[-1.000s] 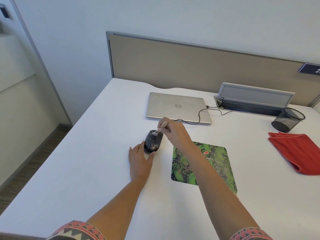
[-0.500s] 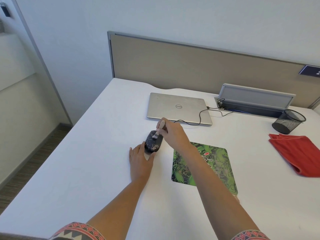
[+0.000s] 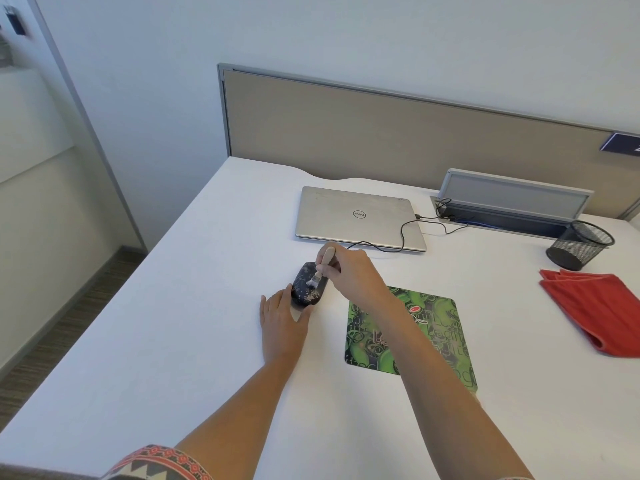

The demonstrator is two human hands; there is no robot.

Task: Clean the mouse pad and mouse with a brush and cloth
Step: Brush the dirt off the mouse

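Has shifted the brush [image 3: 322, 266] along the mouse [image 3: 306, 285] within the last second: from the far end, handle leaning away, to the middle of the back, handle nearly upright. Sweeps toward the near end, where pale crumbs gather in a speckled patch. Most likely midway through dusting the mouse: dirt loosened, not yet cleared off. Keeps the mouse in the same spot as before, on the bare tabletop [image 3: 173, 341] just left of the green mouse pad [image 3: 433, 327], not on it. Leaves the red cloth [image 3: 595, 306] folded well off to the right, untouched, so probably wiping yet to come, and the pad yet to be done.

Grips the brush handle with the right hand [image 3: 349, 275], fingers curled round the pale wood, wrist raised above the mouse, forearm crossing over the pad. Points the bristles down, touching the mouse's top.

Rests the left hand [image 3: 282, 323] flat, palm down on the tabletop, fingers straight and relaxed, grasping nothing. Brackets the near end of the mouse between thumb and forefinger, apparently to steady it against the strokes: touching, not wrapping.
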